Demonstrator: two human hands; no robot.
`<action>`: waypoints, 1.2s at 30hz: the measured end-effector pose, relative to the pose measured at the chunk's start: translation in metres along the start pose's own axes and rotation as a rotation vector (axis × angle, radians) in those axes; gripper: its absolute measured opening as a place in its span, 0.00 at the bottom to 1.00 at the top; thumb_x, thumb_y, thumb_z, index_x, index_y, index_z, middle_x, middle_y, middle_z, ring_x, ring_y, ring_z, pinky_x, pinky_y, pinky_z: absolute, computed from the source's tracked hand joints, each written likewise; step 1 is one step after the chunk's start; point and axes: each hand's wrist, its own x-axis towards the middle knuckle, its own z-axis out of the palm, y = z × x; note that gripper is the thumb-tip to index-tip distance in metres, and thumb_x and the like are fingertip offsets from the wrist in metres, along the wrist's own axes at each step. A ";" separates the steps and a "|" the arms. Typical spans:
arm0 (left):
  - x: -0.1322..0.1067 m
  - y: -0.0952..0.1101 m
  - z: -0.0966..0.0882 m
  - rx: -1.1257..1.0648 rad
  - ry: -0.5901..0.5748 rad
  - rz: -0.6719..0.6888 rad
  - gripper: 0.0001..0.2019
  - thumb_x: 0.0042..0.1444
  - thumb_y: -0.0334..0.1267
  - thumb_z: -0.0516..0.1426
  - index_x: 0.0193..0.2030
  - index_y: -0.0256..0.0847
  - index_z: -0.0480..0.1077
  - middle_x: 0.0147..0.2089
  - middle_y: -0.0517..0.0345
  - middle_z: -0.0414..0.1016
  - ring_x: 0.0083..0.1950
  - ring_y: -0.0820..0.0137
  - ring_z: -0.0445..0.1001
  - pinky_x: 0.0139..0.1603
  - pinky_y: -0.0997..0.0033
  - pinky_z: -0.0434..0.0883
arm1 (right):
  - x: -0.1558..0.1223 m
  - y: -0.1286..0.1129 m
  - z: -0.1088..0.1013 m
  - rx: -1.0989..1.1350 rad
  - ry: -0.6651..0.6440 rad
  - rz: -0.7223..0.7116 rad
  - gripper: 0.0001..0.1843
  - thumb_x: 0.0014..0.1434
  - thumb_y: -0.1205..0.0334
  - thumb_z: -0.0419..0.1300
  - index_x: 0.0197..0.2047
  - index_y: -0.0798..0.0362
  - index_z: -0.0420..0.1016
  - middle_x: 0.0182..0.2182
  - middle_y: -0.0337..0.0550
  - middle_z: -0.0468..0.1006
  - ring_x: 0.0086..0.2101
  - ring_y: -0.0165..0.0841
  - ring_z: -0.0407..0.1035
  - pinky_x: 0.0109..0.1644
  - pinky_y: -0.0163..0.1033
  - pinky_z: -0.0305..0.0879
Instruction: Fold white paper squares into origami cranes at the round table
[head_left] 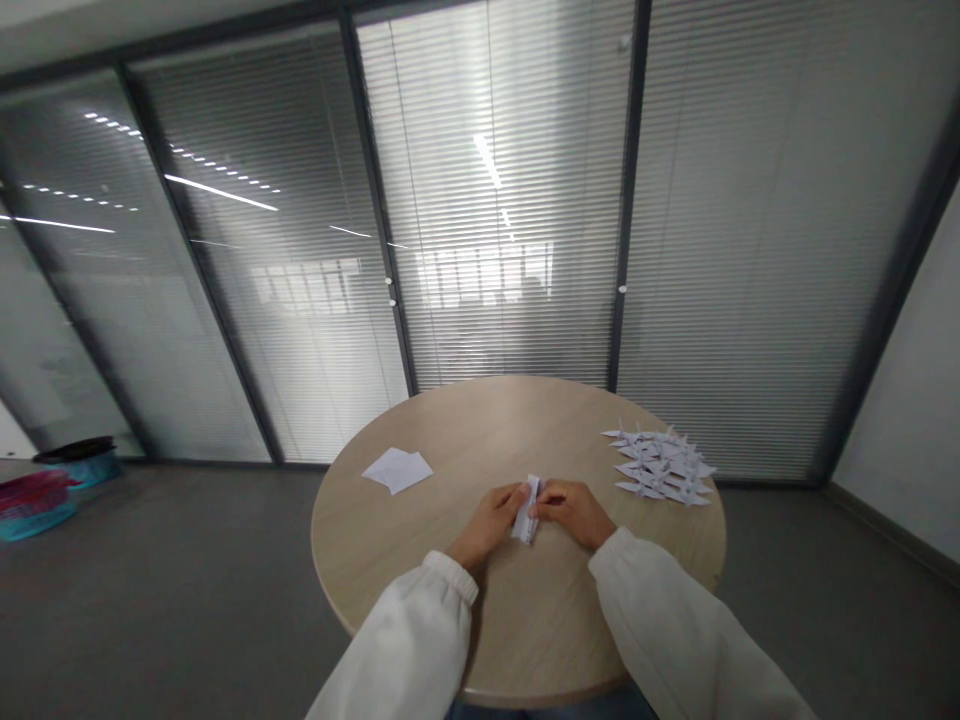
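Between my two hands is a narrow folded strip of white paper (pixel 524 527), held close to the tabletop. My left hand (pixel 495 517) grips its left side, the thumb lying on the paper near the upper end. From the right, my right hand (pixel 576 508) pinches the paper's edge with thumb and fingertips. Dark marks show along the lower part of the strip. To the right lie rows of white folded paper cranes (pixel 664 465), several of them packed close together. A few loose white paper sheets (pixel 397 470) lie overlapping at the left.
The round wooden table (pixel 517 420) stands before a glass partition with blinds (pixel 510 200). Bins with blue sides, one lined in red (pixel 34 495) and one in black (pixel 79 452), stand on the floor at far left.
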 end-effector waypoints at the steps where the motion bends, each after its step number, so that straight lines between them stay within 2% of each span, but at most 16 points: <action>1: 0.001 -0.002 -0.001 -0.009 0.040 -0.003 0.24 0.49 0.57 0.47 0.25 0.34 0.66 0.21 0.62 0.60 0.23 0.76 0.56 0.24 0.77 0.54 | 0.000 0.000 0.000 0.000 0.008 0.000 0.11 0.48 0.55 0.60 0.23 0.53 0.75 0.22 0.37 0.72 0.26 0.29 0.65 0.30 0.31 0.58; 6: 0.008 -0.008 -0.004 -0.099 0.182 0.023 0.19 0.46 0.52 0.52 0.28 0.34 0.67 0.25 0.60 0.65 0.28 0.73 0.61 0.29 0.75 0.59 | 0.000 -0.004 -0.001 -0.004 0.031 -0.008 0.12 0.48 0.54 0.59 0.23 0.54 0.73 0.22 0.37 0.71 0.25 0.28 0.64 0.30 0.31 0.58; 11: 0.012 -0.017 -0.006 -0.192 0.281 -0.074 0.15 0.44 0.47 0.53 0.31 0.35 0.67 0.22 0.63 0.62 0.22 0.76 0.59 0.24 0.77 0.57 | 0.001 -0.004 -0.001 -0.035 0.070 0.002 0.13 0.49 0.53 0.59 0.23 0.54 0.72 0.22 0.36 0.70 0.25 0.28 0.63 0.30 0.31 0.57; 16: 0.015 -0.028 -0.010 -0.281 0.354 -0.075 0.15 0.44 0.46 0.53 0.32 0.34 0.67 0.25 0.59 0.68 0.26 0.73 0.65 0.25 0.76 0.60 | 0.002 0.007 -0.001 -0.028 0.145 0.033 0.12 0.50 0.54 0.57 0.26 0.55 0.72 0.24 0.38 0.71 0.26 0.29 0.64 0.31 0.31 0.59; 24: 0.011 -0.025 -0.009 -0.348 0.304 -0.023 0.19 0.45 0.49 0.56 0.36 0.32 0.70 0.28 0.54 0.72 0.28 0.72 0.68 0.28 0.76 0.63 | 0.003 0.010 -0.005 -0.004 0.217 0.073 0.14 0.51 0.52 0.55 0.28 0.55 0.72 0.25 0.40 0.73 0.27 0.31 0.66 0.31 0.33 0.61; 30: 0.007 -0.020 -0.009 -0.368 0.254 -0.008 0.22 0.45 0.51 0.56 0.36 0.31 0.70 0.26 0.55 0.72 0.26 0.72 0.68 0.28 0.75 0.63 | 0.003 0.010 -0.006 0.028 0.217 0.122 0.15 0.50 0.52 0.55 0.27 0.56 0.72 0.24 0.41 0.74 0.27 0.32 0.67 0.31 0.34 0.62; 36: 0.004 -0.012 -0.007 -0.424 0.214 -0.004 0.22 0.46 0.50 0.56 0.39 0.31 0.70 0.30 0.51 0.74 0.28 0.71 0.70 0.31 0.73 0.66 | 0.004 0.015 -0.005 0.021 0.235 0.138 0.14 0.50 0.52 0.55 0.28 0.56 0.72 0.25 0.41 0.75 0.27 0.33 0.68 0.31 0.34 0.63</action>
